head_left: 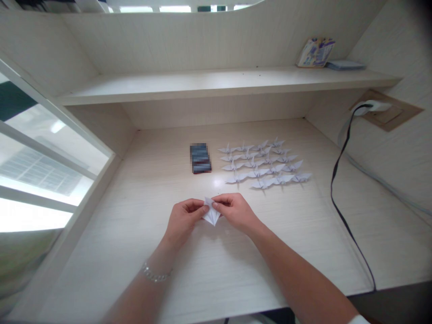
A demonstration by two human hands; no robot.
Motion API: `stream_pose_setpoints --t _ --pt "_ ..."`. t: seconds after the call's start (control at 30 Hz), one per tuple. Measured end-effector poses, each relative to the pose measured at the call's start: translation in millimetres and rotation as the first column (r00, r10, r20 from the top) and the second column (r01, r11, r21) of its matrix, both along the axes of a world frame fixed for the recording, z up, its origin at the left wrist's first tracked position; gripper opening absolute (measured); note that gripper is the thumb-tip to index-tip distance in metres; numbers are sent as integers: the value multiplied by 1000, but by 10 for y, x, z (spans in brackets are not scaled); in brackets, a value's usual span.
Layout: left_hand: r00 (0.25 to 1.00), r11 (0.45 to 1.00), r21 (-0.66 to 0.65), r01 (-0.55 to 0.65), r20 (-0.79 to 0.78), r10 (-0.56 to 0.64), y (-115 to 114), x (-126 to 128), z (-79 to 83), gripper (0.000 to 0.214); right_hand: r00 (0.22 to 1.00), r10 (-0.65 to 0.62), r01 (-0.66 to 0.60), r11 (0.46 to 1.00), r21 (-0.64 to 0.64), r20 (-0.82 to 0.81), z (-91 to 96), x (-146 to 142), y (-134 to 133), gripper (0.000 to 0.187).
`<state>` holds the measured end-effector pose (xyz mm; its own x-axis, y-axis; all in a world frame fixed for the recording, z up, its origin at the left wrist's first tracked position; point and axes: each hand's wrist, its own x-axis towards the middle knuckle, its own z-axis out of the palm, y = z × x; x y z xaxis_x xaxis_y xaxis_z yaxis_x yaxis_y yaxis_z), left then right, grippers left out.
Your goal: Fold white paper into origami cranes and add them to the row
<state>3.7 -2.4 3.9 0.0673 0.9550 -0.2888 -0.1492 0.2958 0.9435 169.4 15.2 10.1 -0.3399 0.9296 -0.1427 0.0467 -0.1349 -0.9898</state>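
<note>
A person's left hand (185, 219) and right hand (234, 211) meet above a pale, wood-grain laminate desk (135, 261), and between them sits a white, pointed piece of folded origami paper (212, 215), held clear of the desk near the front of the work area. The slender fingers of the left hand (199, 208) pinch its left edge with the thumb on top, while the fingers of the right hand (221, 202) grip its upper right side; neither hand has released it, though the exact fold under the fingertips is hidden. The piece shows a narrow kite shape with radiating creases, with no spread wings, so it looks partly folded. Just beyond it lie about 20 finished white paper cranes (263, 164) in 4 loose rows, which appear complete. To their left stands a small, dark rectangular stack (200, 158), blurred too heavily to identify. A silver chain bracelet (155, 272) circles the left wrist, and a thin black cable (337, 193) runs along the desk to the right.
</note>
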Motion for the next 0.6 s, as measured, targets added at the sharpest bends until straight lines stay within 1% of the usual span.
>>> stream_pose_setpoints --t 0.1,0.27,0.33,0.47,0.53,0.6 --pt "1000 1000 -13 2 19 -2 -3 19 1 21 1000 -1 0 999 -40 -17 0 -25 -8 25" --pt "996 999 -46 10 94 -5 -22 56 23 21 999 -5 4 999 -51 -32 3 -59 -22 24" --pt "994 998 -59 17 113 -10 -29 60 33 20 1000 8 -8 999 -43 -7 15 -51 -21 22" --pt "992 992 -91 90 96 -81 -40 47 48 17 994 -22 13 997 82 107 44 -5 3 20" --pt "988 984 -112 141 73 -133 -45 37 58 17 995 -41 33 995 92 94 50 14 16 23" --pt "983 975 -128 183 48 -179 -50 26 69 16 998 -44 42 997 63 36 52 24 22 25"
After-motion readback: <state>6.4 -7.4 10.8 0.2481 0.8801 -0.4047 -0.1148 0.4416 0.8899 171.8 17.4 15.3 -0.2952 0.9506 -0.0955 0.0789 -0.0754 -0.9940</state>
